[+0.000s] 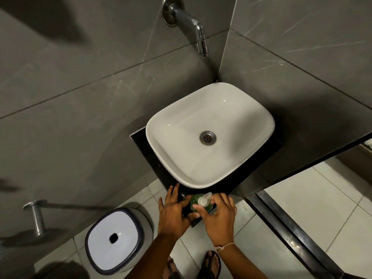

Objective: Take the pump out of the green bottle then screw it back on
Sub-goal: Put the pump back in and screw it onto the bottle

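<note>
Green bottle (198, 204) is found upright on the near corner of the dark worktop (145, 150), just in front of the white basin (259, 117). Its clear pump (204, 200) is seated on the neck, with the nozzle directed toward the basin. The left hand (173, 210) is laid against the bottle's left side, fingers spread, steadying rather than clenched. The right hand (218, 216) is closed lightly around the right side of the bottle, with fingertips (196, 207) reaching toward the pump collar; whether the collar itself is pinched cannot be told. The step in hand is judged to be the loosening of the pump. A firm hold on the body by the left hand is advised, so that only the collar is turned. The bottle should be kept upright and clear of the worktop edge, since spillage or a fall to the tiled floor (302, 208) is possible.
</note>
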Motion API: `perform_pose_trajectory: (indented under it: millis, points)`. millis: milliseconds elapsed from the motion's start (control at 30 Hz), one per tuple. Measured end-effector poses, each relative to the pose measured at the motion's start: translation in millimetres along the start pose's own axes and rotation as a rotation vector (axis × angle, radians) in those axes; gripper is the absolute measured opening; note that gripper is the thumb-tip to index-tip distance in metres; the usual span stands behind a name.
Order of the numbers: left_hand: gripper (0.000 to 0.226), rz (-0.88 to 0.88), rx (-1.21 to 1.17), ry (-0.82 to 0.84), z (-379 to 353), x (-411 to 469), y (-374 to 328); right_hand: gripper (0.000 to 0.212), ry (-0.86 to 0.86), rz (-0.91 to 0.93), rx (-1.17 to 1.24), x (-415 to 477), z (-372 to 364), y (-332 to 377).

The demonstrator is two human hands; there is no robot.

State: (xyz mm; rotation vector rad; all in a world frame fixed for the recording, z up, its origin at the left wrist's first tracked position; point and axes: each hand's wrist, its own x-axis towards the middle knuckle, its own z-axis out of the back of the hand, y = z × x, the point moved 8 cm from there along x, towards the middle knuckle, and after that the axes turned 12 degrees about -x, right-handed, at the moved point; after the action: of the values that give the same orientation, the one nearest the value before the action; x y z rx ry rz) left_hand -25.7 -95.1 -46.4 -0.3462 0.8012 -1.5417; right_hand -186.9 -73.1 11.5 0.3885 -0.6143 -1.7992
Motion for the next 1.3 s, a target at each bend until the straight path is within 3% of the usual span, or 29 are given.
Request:
perform_pose_trajectory:
  millis: [133,233,400,567,733,833,933,1100,1300]
  points:
    - [0.058,-0.002,-0.006,-0.002,0.0,0.4,0.0,0.052,0.025,-0.080,-0.021,0.4,-4.8,1.5]
    - [0.057,-0.011,-0.014,-0.008,-0.1,0.4,1.0,0.055,0.044,-0.034,0.013,-3.2,-3.9,2.3]
    - [0.062,-0.013,0.006,-0.005,-0.5,1.5,0.7,0.043,0.009,0.004,0.034,-4.4,3.3,2.0]
    - [0.054,-0.001,-0.006,-0.014,-0.3,0.8,1.6,0.059,-0.014,-0.092,0.021,0.5,1.0,7.7]
    - [0.060,-0.003,0.016,-0.005,-0.8,1.0,1.3,0.046,0.034,-0.001,0.000,-6.3,1.5,3.9]
    - [0.060,0.000,0.023,-0.001,-0.5,1.0,-0.5,0.036,-0.022,-0.097,-0.031,-4.1,4.9,4.3]
    - [0.054,0.011,0.010,0.001,1.0,-0.1,-1.3,0.044,0.019,-0.174,-0.047,-0.8,0.3,6.1]
    - [0.059,0.016,0.002,0.008,2.7,-0.2,-3.8,0.052,0.074,0.000,-0.017,-3.6,0.0,8.2]
    - [0.058,0.018,-0.004,0.000,1.5,-1.3,-2.8,0.036,0.015,-0.120,-0.030,-3.7,-2.6,13.5]
